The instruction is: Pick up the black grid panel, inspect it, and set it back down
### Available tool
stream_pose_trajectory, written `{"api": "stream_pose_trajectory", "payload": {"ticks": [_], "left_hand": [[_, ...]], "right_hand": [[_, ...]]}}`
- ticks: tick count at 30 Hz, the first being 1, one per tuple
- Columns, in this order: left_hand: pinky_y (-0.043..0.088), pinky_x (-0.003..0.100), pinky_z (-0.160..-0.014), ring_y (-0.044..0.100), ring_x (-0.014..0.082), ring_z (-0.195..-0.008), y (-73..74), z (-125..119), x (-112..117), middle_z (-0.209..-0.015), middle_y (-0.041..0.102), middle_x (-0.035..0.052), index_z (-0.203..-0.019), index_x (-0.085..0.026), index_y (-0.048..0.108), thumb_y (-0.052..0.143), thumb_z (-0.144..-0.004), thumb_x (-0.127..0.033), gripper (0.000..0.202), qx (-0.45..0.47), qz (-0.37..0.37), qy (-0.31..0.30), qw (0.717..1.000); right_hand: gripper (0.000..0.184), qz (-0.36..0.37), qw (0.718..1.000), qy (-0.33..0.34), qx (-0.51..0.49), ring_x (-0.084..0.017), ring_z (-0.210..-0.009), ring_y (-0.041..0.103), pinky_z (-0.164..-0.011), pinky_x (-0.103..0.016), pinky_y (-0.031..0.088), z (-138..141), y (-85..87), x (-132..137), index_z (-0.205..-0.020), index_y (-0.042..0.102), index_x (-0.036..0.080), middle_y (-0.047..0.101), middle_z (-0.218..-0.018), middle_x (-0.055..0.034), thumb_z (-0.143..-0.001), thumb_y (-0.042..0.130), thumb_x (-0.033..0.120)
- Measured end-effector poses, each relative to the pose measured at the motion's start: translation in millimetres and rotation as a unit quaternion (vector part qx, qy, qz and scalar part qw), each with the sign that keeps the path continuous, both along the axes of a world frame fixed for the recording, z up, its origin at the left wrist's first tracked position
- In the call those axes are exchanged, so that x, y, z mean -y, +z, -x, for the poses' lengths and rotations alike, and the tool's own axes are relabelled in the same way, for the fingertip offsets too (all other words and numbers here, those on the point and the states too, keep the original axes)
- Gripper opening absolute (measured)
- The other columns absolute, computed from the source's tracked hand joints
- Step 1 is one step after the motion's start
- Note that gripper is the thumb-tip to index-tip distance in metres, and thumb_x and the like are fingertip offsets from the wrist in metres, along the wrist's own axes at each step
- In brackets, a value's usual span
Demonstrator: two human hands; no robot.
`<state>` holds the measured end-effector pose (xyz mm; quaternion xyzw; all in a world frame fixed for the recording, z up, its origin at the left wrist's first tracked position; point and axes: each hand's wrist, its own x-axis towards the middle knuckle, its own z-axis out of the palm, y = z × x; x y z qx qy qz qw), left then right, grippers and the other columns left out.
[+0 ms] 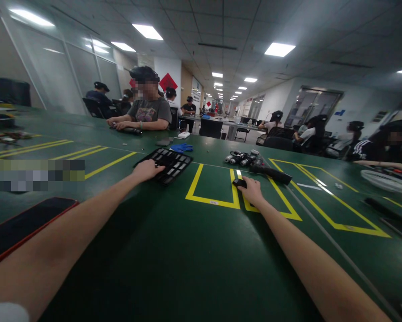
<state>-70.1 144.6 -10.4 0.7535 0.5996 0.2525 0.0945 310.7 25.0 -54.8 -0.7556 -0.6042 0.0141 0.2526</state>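
My left hand [147, 170] is at the near left side of a flat black case [174, 172] with rows of pale rectangular slots. Its fingers are closed over the case's edge, and the case lies on the green table. Farther right, my right hand [252, 191] pinches a small black block-like object [239, 183] just above or on the yellow tape lines; contact with the table is hard to make out. Behind it lie a bundle of black cables with silvery connectors [243, 158] and a thick black tube-shaped item [272, 174].
Yellow tape [214, 203] marks rectangles on the green table [201, 259]. A blue glove [181, 148] lies beyond the case. A dark flat device with an orange-red rim [29, 226] sits near my left forearm. Across the table a person [150, 107] handles a dark object.
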Motion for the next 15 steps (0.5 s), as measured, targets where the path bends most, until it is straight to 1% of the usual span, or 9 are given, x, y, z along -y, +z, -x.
{"api": "stream_pose_trajectory", "payload": {"ticks": [2, 4, 5, 7, 8, 9, 11, 13, 15], "left_hand": [[0.039, 0.032, -0.067, 0.055, 0.0256, -0.081, -8.8, -37, 15, -0.078, 0.059, 0.0125, -0.078, -0.011, 0.057, 0.054, -0.075, -0.049, 0.038, -0.001, -0.008, -0.014, 1.0], [0.039, 0.029, -0.065, 0.055, 0.0211, -0.078, -16.3, -72, 32, -0.082, 0.059, 0.0087, -0.091, -0.013, 0.056, 0.053, -0.076, -0.05, 0.04, 0.007, -0.011, -0.058, 0.998], [0.038, 0.028, -0.064, 0.054, 0.0201, -0.076, -19.3, -87, 41, -0.082, 0.059, 0.008, -0.095, -0.014, 0.055, 0.052, -0.077, -0.049, 0.039, 0.02, -0.02, -0.097, 0.995], [0.037, 0.028, -0.061, 0.052, 0.0185, -0.071, -23.8, -108, 57, -0.078, 0.056, 0.0057, -0.097, -0.014, 0.053, 0.051, -0.078, -0.046, 0.037, 0.044, -0.026, -0.157, 0.986], [0.037, 0.028, -0.06, 0.051, 0.0179, -0.069, -25.5, -115, 64, -0.076, 0.055, 0.0048, -0.097, -0.014, 0.052, 0.05, -0.079, -0.044, 0.036, 0.057, -0.023, -0.184, 0.981], [0.037, 0.028, -0.059, 0.05, 0.0173, -0.067, -27.1, -119, 69, -0.075, 0.054, 0.004, -0.098, -0.014, 0.051, 0.049, -0.079, -0.043, 0.034, 0.069, -0.015, -0.208, 0.976], [0.038, 0.027, -0.06, 0.05, 0.0167, -0.067, -29.8, -121, 77, -0.076, 0.053, 0.0037, -0.1, -0.014, 0.048, 0.047, -0.081, -0.04, 0.033, 0.097, 0.002, -0.253, 0.963], [0.038, 0.028, -0.062, 0.05, 0.0171, -0.071, -31.6, -119, 82, -0.082, 0.054, 0.0053, -0.103, -0.013, 0.046, 0.047, -0.081, -0.039, 0.035, 0.12, 0.005, -0.291, 0.949], [0.038, 0.028, -0.062, 0.049, 0.0173, -0.071, -31.8, -117, 86, -0.082, 0.053, 0.0053, -0.105, -0.013, 0.045, 0.047, -0.08, -0.039, 0.036, 0.123, 0.005, -0.311, 0.943]], "right_hand": [[0.043, -0.016, 0.999, 0.042, -0.027, -0.024, -0.113, 0.046, -0.097, -0.038, 0.035, 21, -1.0, -1, -0.117, 0.052, 0.018, 0.057, -0.116, -0.0082, -0.076, 0.054, 0.029], [0.044, -0.037, 0.986, 0.111, -0.119, -0.02, -0.107, 0.051, -0.094, -0.035, 0.04, 40, -2.8, 0, -0.117, 0.05, 0.019, 0.058, -0.114, -0.0059, -0.075, 0.055, 0.028], [0.045, -0.046, 0.968, 0.157, -0.191, -0.019, -0.104, 0.054, -0.092, -0.035, 0.042, 48, -4.0, 1, -0.117, 0.049, 0.019, 0.059, -0.114, -0.0057, -0.074, 0.055, 0.027], [0.045, -0.054, 0.907, 0.25, -0.335, -0.019, -0.1, 0.057, -0.089, -0.036, 0.045, 59, -6.7, 3, -0.114, 0.05, 0.019, 0.06, -0.112, -0.0063, -0.071, 0.058, 0.028], [0.045, -0.052, 0.878, 0.283, -0.384, -0.02, -0.1, 0.057, -0.089, -0.037, 0.045, 63, -8.0, 4, -0.112, 0.051, 0.019, 0.061, -0.111, -0.0065, -0.069, 0.06, 0.029], [0.045, -0.049, 0.861, 0.304, -0.406, -0.021, -0.1, 0.057, -0.088, -0.037, 0.046, 65, -9.1, 5, -0.11, 0.052, 0.019, 0.062, -0.11, -0.0062, -0.068, 0.061, 0.029], [0.044, -0.046, 0.853, 0.325, -0.405, -0.022, -0.1, 0.057, -0.089, -0.039, 0.046, 67, -10.1, 8, -0.107, 0.055, 0.019, 0.063, -0.108, -0.0057, -0.066, 0.064, 0.03], [0.043, -0.049, 0.866, 0.337, -0.366, -0.023, -0.101, 0.056, -0.09, -0.04, 0.045, 66, -9.2, 10, -0.106, 0.056, 0.018, 0.063, -0.107, -0.006, -0.066, 0.065, 0.031], [0.041, -0.057, 0.884, 0.349, -0.306, -0.024, -0.102, 0.055, -0.093, -0.042, 0.043, 65, -6.9, 13, -0.106, 0.058, 0.018, 0.062, -0.109, -0.0068, -0.068, 0.063, 0.032]]}}
